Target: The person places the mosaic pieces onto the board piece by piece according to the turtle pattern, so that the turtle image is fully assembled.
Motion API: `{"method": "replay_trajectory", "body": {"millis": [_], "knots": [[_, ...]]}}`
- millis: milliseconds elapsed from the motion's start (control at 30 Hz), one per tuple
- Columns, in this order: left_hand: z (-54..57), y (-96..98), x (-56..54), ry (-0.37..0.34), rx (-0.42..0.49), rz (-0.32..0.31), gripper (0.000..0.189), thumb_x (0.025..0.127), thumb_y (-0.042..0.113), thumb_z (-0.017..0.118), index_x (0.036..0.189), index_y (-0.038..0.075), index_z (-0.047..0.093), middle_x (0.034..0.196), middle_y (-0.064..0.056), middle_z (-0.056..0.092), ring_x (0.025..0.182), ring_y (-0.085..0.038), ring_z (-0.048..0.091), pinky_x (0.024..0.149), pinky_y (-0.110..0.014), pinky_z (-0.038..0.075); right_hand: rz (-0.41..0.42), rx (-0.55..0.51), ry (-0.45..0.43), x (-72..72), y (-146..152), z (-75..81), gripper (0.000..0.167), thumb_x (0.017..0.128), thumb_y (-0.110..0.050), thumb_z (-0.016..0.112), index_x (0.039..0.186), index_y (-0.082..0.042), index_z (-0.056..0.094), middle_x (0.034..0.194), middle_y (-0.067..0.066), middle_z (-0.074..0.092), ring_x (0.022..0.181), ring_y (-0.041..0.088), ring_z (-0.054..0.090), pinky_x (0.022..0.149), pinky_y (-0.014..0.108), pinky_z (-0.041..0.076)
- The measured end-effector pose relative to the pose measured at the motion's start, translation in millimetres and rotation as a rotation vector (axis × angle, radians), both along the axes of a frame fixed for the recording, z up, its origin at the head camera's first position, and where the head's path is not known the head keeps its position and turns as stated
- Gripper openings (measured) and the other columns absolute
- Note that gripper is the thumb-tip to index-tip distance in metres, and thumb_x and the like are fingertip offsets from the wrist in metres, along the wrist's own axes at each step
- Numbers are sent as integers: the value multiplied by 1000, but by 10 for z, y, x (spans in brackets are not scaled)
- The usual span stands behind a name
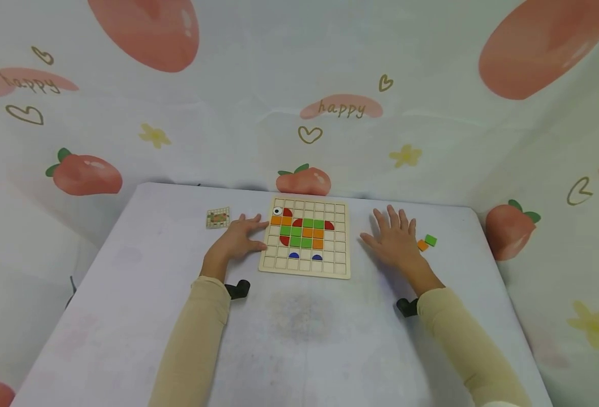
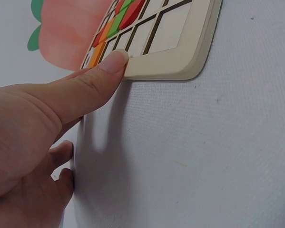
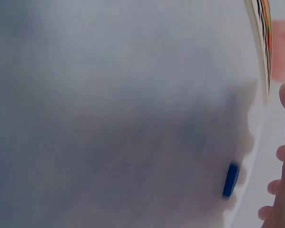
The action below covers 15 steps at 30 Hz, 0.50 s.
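A wooden grid board (image 1: 304,270) lies flat on the table with square pieces in orange and green, red and blue curved pieces, and an eye piece (image 1: 277,211) in its cells. My left hand (image 1: 237,236) is at the board's left edge; in the left wrist view its thumb (image 2: 114,61) touches the rim and its fingers are extended. To the right of the board, my right hand (image 1: 395,244) is spread over the table, holding nothing. A blue piece (image 3: 231,180) lies under it in the right wrist view, hidden in the head view.
A loose green square (image 1: 431,241) and orange square (image 1: 422,245) lie just right of the right hand. A small pattern card (image 1: 218,218) sits left of the board. A printed cloth (image 1: 238,152) hangs behind the table (image 1: 299,350).
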<state>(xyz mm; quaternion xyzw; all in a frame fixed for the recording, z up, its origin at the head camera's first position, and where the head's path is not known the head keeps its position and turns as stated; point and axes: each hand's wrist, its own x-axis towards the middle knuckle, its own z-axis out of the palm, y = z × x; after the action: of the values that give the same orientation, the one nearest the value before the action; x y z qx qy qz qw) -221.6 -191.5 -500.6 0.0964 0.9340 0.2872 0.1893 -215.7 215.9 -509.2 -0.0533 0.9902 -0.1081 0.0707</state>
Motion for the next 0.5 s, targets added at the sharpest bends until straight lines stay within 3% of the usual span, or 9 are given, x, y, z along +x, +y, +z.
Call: {"method": "replay_trajectory", "body": {"millis": [300, 500], "knots": [[9, -13, 10, -7, 19, 10, 74, 88, 29, 80, 154, 19, 47, 170, -8, 26, 160, -45, 2, 127, -65, 11, -62, -23, -34, 81, 466, 28, 89, 101, -69, 37, 163, -10, 14, 168, 32, 3, 153, 60, 0, 118, 80, -3], [14, 3, 19, 1, 10, 3, 74, 89, 28, 79, 154, 18, 47, 169, -9, 27, 159, -46, 4, 126, -66, 12, -132, -131, -62, 172, 747, -24, 92, 100, -68, 40, 162, -6, 14, 167, 35, 1, 151, 62, 0, 117, 80, -3]]}}
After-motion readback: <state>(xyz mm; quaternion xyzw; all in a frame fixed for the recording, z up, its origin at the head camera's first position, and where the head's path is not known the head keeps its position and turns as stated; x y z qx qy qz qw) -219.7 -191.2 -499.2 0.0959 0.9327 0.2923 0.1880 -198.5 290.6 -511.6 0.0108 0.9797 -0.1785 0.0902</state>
